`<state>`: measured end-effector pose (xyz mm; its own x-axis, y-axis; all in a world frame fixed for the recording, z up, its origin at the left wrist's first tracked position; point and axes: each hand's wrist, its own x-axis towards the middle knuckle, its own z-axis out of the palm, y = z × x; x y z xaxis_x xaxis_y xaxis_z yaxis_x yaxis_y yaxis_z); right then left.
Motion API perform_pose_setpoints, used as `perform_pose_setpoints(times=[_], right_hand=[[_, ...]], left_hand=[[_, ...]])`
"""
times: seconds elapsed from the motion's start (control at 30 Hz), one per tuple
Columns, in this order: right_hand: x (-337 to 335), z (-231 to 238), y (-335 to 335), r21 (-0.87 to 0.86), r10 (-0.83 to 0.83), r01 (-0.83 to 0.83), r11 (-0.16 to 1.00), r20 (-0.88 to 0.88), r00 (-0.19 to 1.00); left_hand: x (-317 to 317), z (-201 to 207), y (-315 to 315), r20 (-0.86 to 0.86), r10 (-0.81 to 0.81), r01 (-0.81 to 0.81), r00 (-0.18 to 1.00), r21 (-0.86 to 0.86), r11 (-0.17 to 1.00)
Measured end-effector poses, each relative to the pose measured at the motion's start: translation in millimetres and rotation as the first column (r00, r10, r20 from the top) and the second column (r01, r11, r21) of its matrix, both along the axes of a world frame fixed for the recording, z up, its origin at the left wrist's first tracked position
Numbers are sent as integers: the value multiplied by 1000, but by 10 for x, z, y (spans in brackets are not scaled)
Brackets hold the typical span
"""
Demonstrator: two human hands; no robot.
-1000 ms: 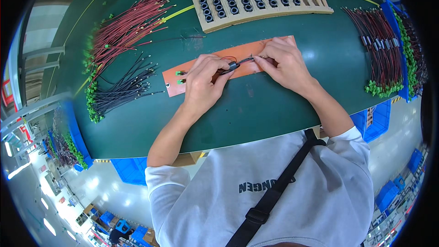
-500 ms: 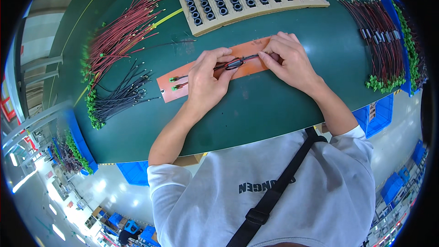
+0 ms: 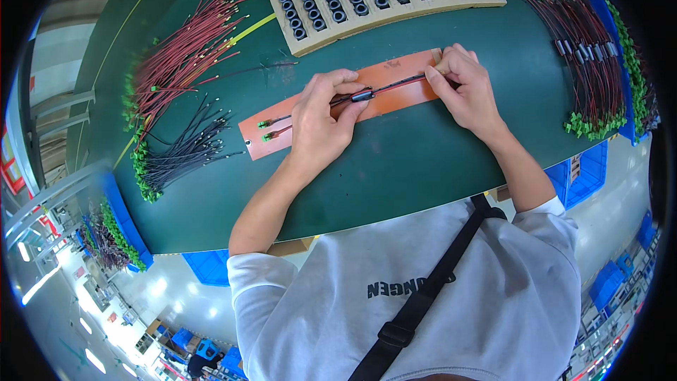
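My left hand (image 3: pixel 323 114) is closed around a wire pair beside a black ferrite core (image 3: pixel 363 96), through which red and black wires (image 3: pixel 398 86) run. Farther right, my right hand (image 3: pixel 465 92) pinches the same wires near their ends; the tips are hidden by its fingers. Between the core and that hand the wires are stretched straight. Under both hands lies a long orange board (image 3: pixel 405 101), tilted upward to the right. Two green connectors (image 3: pixel 266 137) on the wires rest at the board's left end.
Loose red wires (image 3: pixel 187 53) and black wires (image 3: pixel 187 147) with green connectors lie at left. A cardboard tray (image 3: pixel 395 15) of ferrite rings stands at the back. Finished-looking wire bundles with cores (image 3: pixel 585 53) lie at right, beside a blue bin (image 3: pixel 608 35).
My right hand has slid to the right along the wires, exposing a longer straight stretch. My left hand stays at the core, which now sits slightly further right.
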<state>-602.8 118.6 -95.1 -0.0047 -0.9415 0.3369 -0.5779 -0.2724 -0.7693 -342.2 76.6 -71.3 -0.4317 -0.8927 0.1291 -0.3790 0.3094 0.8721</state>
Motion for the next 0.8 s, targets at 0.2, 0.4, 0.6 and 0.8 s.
perform_pose_setpoints(times=[0.2,0.4,0.6,0.8], right_hand=[[-31,40,-11,61,-8,6,998,22,1000],[-33,58,-11,70,0,-4,998,56,998],[-46,17,0,43,9,-14,999,106,994],[-28,42,-28,128,-74,60,990,104,992]], left_hand=[[-25,237,-315,87,-257,257,963,2,966],[-467,242,-643,255,-493,483,832,104,869],[-659,276,-743,197,-640,552,743,360,752],[-666,107,-575,139,-474,414,869,320,852]])
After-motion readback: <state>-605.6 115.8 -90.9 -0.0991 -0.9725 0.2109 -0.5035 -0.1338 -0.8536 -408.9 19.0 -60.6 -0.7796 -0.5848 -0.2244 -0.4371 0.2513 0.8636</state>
